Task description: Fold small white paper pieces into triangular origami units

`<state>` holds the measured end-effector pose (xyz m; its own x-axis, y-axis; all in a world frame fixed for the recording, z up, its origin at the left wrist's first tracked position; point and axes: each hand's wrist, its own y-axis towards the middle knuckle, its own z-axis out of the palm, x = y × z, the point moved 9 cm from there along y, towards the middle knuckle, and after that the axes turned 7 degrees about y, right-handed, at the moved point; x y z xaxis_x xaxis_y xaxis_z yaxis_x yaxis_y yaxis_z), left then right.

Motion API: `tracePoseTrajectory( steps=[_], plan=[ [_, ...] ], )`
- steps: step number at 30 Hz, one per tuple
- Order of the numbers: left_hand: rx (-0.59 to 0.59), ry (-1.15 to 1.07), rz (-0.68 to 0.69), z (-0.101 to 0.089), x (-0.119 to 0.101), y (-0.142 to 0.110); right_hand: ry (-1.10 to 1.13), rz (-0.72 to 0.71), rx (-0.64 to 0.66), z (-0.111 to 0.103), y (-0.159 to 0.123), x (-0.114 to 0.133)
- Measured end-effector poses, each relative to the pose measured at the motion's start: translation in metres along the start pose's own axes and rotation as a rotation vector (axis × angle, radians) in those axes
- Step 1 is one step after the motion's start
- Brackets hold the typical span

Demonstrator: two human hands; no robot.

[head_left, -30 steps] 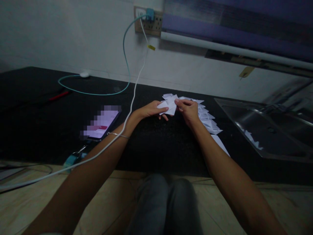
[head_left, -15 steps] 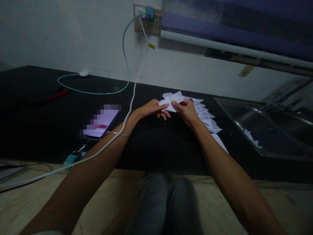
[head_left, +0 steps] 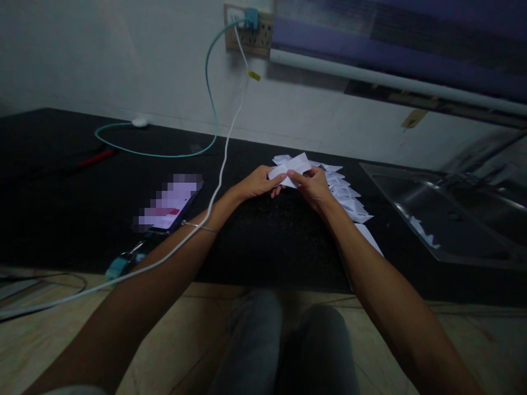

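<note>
"What have your hands got hold of?"

"Your left hand [head_left: 263,182] and right hand [head_left: 313,185] are both closed, pinching the white paper [head_left: 290,170] between thumbs and fingers."

"And where is it?"

"Above the black tabletop [head_left: 267,247], in front of you, beside the row of folded papers [head_left: 346,195]. Your phone [head_left: 171,206] lies near your left forearm."

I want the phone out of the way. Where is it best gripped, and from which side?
I'd pinch the phone across its two long edges near the far end, coming from above and the far left. It lies flat, screen up, so those edges give the narrowest span, while the left forearm and white cable crowd the right side.
</note>
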<state>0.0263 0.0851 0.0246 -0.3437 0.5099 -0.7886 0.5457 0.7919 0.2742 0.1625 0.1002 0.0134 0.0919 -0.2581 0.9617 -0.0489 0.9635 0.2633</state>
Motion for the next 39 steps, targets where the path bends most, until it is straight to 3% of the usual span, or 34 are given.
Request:
tracePoseTrajectory(
  steps=[7,11,16,19,25,39],
  plan=[
    [-0.035,-0.071,-0.021,-0.017,0.003,-0.004,0.071,0.027,-0.094,-0.008,0.001,0.001],
    [-0.025,-0.13,-0.056,-0.017,0.013,-0.001,-0.102,-0.047,-0.121,-0.013,0.002,0.009],
    [-0.167,-0.177,-0.105,-0.029,0.031,0.004,-0.197,-0.108,-0.138,-0.019,0.004,0.014],
    [-0.211,-0.215,-0.125,-0.03,0.036,0.006,-0.153,-0.069,-0.141,-0.016,0.001,0.014],
    [-0.233,-0.214,-0.132,-0.026,0.03,0.007,-0.087,-0.028,-0.029,0.007,-0.007,0.02],
    [-0.279,-0.143,-0.085,-0.028,0.026,0.006,-0.004,0.124,-0.124,-0.012,0.0,0.006]
  ],
)
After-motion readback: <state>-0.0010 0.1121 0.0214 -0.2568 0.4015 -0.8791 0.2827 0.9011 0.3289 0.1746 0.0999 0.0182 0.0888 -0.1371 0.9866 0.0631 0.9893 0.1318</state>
